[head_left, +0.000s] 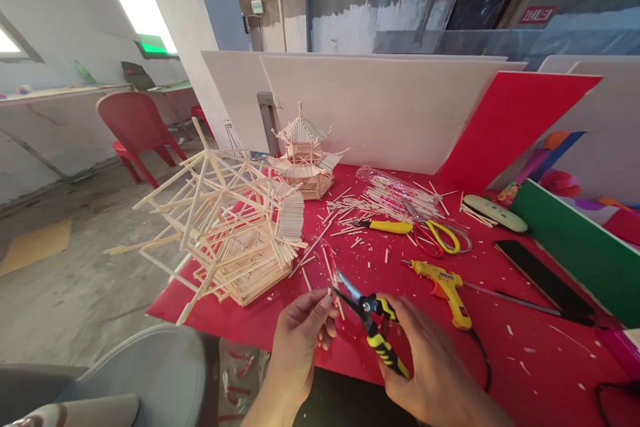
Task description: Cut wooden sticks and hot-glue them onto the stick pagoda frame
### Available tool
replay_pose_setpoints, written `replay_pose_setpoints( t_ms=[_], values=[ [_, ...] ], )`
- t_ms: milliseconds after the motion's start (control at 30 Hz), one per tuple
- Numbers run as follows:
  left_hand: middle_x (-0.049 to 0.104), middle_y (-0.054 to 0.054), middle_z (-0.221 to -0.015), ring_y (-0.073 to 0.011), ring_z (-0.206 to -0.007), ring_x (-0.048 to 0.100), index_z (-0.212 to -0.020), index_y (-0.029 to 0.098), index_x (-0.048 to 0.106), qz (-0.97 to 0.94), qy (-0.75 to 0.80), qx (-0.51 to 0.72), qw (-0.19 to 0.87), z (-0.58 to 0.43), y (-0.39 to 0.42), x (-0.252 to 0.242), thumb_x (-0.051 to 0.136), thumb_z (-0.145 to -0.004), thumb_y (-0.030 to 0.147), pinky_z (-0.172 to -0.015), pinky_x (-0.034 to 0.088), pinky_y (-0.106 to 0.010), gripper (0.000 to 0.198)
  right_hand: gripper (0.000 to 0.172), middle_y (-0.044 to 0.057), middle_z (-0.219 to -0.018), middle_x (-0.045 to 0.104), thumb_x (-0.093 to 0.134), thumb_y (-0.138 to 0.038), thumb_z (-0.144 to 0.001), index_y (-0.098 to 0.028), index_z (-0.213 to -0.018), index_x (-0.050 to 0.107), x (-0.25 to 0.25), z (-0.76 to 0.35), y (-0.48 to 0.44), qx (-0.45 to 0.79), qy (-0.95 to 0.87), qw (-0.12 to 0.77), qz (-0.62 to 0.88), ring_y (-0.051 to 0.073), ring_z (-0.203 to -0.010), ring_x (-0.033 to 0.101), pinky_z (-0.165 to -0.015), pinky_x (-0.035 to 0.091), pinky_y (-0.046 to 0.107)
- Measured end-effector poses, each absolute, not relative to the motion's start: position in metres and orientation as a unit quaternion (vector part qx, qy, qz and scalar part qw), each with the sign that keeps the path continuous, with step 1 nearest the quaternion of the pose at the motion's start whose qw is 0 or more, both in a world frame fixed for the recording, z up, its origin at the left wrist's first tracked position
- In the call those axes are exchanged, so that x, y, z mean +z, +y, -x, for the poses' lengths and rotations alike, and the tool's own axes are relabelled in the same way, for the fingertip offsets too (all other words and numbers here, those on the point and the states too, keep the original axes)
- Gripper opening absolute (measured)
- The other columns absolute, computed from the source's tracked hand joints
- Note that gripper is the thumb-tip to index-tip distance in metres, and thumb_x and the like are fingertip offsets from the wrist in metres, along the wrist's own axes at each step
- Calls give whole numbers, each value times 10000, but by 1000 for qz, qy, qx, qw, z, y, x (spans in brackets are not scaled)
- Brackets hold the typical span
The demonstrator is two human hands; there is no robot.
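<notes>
My right hand (430,360) grips pruning shears (369,310) with yellow and black handles; their blades are parted and point up and left. My left hand (305,330) is closed in a pinch on a small wooden stick (329,291), whose tip shows beside the lower blade. Just beyond my left hand stands a partly framed stick model (250,260) with a slatted floor and an open roof frame. Behind it rises a smaller tiered stick pagoda (303,153). Loose wooden sticks (345,210) lie scattered across the red tabletop (360,347).
A yellow glue gun (445,287), scissors (440,237), a yellow-handled cutter (390,226) and a black phone (540,273) lie to the right. White boards (380,113) lean at the back. A grey round stool (150,373) stands at the lower left.
</notes>
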State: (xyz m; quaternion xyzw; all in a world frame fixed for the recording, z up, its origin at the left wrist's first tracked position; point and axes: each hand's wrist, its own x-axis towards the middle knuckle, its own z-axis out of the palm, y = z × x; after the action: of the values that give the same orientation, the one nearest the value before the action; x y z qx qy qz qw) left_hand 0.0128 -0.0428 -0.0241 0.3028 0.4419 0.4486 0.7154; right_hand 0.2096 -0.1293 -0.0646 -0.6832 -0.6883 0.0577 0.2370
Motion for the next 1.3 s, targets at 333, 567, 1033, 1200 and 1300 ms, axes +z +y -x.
replay_pose_setpoints(
  t_ms=[333, 567, 1033, 1200, 1300],
  values=[
    [679, -24, -688, -75, -451, 514, -823, 145, 686, -287, 427, 457, 725, -18, -39, -27, 824, -685, 366, -381, 344, -172, 295, 572, 151, -1128, 643, 669, -512, -761, -155, -1206, 623, -70, -230, -103, -5, -692, 117, 712, 319, -1047, 635, -833, 551, 428],
    [651, -23, -637, -73, -464, 519, -856, 124, 722, -268, 403, 456, 747, -27, -37, -12, 856, -637, 359, -390, 341, -167, 349, 411, 126, -1267, 571, 306, -311, -1028, -117, -1312, 532, -51, -290, 27, -117, -745, 131, 644, 259, -1216, 537, -981, 460, 461],
    [697, -52, -683, -93, -429, 541, -831, 136, 698, -312, 417, 460, 719, -26, -33, -13, 773, -731, 410, -371, 366, -183, 301, 294, 78, -961, 663, 393, -219, -969, -158, -1225, 526, -16, -258, -27, -141, -809, 115, 559, 178, -765, 658, -614, 461, 270],
    [700, -61, -667, -102, -423, 558, -776, 126, 694, -321, 411, 456, 721, -30, -39, -8, 791, -706, 395, -364, 370, -185, 294, 300, 51, -844, 644, 435, -127, -903, -176, -1182, 536, 5, -216, -65, -178, -828, 145, 511, 180, -694, 612, -600, 420, 294],
    [702, -63, -656, -109, -414, 564, -755, 126, 688, -315, 410, 465, 719, -28, -44, -2, 809, -678, 402, -357, 370, -188, 311, 303, 41, -813, 630, 441, -101, -892, -169, -1171, 540, 7, -211, -68, -198, -828, 132, 508, 178, -667, 597, -579, 395, 299]
  ],
)
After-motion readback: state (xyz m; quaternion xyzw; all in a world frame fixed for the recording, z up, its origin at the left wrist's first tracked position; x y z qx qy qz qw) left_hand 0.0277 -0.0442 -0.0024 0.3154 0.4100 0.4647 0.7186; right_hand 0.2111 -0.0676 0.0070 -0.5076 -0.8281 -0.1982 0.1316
